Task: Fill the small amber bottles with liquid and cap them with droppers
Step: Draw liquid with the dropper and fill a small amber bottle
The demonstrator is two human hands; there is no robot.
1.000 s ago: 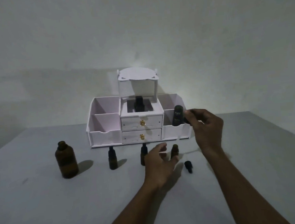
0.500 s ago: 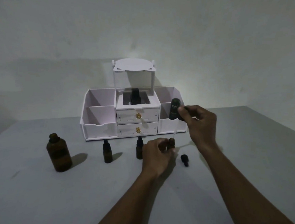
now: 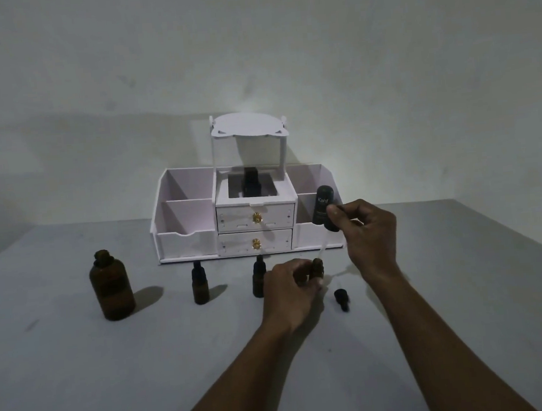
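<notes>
My left hand grips a small uncapped amber bottle that stands on the table. Just above and to its right, my right hand pinches the black bulb of a dropper. The dropper's thin glass pipette slants down to the bottle's mouth. Left of them stand two small amber bottles with black dropper caps on. A loose black dropper cap lies on the table to the right of the held bottle. A large uncapped amber bottle stands at the far left.
A white desk organiser with two drawers stands behind the bottles against the wall. A dark bottle labelled Kahf sits in its right compartment, and another dark bottle in its middle one. The grey table stretches towards me.
My left hand went from reaching with spread fingers to gripping the small uncapped bottle. My right hand brought the dropper's tip down to the bottle's mouth.
</notes>
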